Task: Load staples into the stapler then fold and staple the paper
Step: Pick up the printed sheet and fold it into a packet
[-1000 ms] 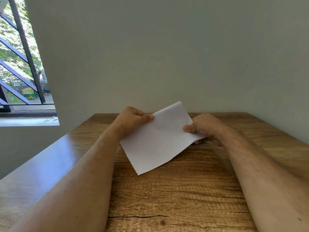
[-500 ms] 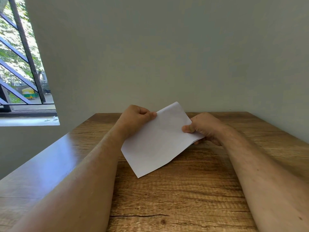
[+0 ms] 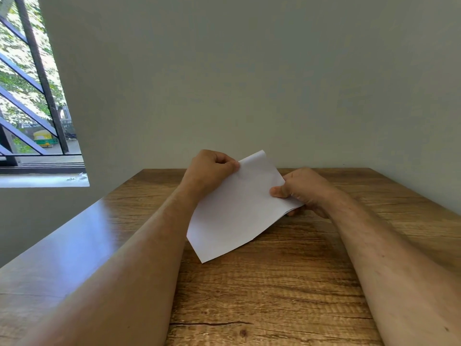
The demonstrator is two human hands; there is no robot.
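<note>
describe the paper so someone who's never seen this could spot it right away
Start at the wooden table that runs up to the plain wall; above its far middle, two bare forearms meet. The paper is the white sheet held between them, the left hand pinching its top corner and the right hand pinching its right edge. It is the only white, flat thing against the brown wood.

The right hand's (image 3: 303, 191) fingers vanish beneath the folded white paper sheet (image 3: 237, 208) it pinches; both forearms run off the bottom edge.
</note>
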